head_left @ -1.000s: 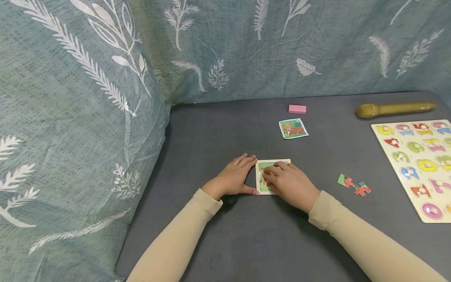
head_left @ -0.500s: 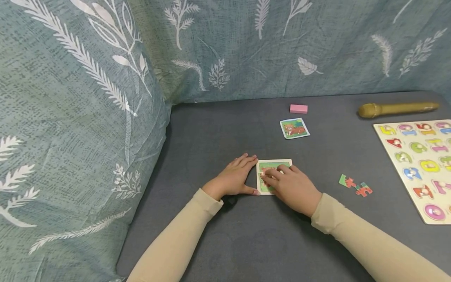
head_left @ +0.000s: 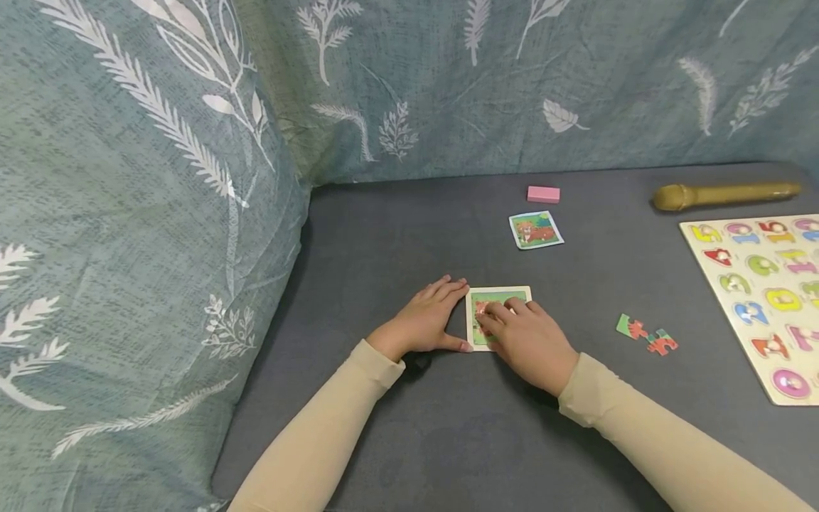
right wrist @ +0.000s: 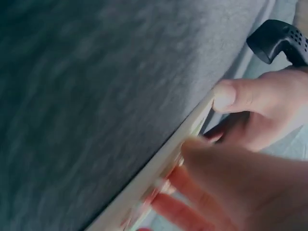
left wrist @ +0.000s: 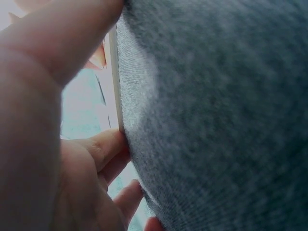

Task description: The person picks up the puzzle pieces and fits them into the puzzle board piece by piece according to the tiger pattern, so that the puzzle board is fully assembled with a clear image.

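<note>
A small square jigsaw puzzle point(head_left: 499, 293) with a pale frame and a green and red picture lies on the dark table. My left hand point(head_left: 422, 318) is spread along its left side, thumb at the near corner and fingertips at the far one. In the left wrist view the fingers point(left wrist: 108, 144) touch the board's edge. My right hand point(head_left: 531, 345) is over the puzzle with bent fingers, pinching a reddish puzzle piece that is mostly hidden. The right wrist view shows its blurred thumb point(right wrist: 197, 149) and fingers low over the board. Two loose jigsaw pieces point(head_left: 661, 343) lie to the right.
Beyond the puzzle lie a picture card point(head_left: 536, 230) of a reddish animal and a pink block point(head_left: 543, 194). A brown microphone-shaped stick point(head_left: 726, 195) and a wooden number board point(head_left: 761, 355) are at the right. Patterned green cloth point(head_left: 160, 270) rises at the left and back.
The right hand's fingers have shifted slightly over the puzzle. The left hand keeps its place at the frame, and the loose pieces stay where they were.
</note>
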The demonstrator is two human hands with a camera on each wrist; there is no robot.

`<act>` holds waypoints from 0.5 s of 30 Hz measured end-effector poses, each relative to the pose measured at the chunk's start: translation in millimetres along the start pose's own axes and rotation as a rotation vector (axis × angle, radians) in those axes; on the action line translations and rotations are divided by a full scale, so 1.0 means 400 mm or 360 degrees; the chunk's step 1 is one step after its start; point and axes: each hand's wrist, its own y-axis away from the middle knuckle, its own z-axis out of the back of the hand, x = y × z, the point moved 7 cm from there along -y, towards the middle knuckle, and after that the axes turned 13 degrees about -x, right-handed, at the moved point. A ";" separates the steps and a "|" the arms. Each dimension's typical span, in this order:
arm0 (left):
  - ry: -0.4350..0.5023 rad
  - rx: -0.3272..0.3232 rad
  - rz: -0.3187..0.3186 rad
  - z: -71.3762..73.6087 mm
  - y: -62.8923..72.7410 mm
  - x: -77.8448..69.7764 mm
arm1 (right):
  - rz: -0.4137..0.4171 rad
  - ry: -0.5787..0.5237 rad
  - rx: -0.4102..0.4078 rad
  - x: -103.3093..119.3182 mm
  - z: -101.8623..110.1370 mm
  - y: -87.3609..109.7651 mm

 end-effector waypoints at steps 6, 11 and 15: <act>-0.0001 0.0001 0.0010 -0.002 -0.001 0.002 | 0.0051 -0.0024 0.0114 0.005 -0.013 0.007; 0.0016 0.0013 0.0005 -0.009 -0.007 -0.002 | -0.0049 -0.0263 0.0106 -0.031 0.017 0.036; 0.0032 0.0020 -0.0004 -0.013 -0.011 -0.005 | -0.0322 -0.0260 -0.0046 -0.157 0.092 0.095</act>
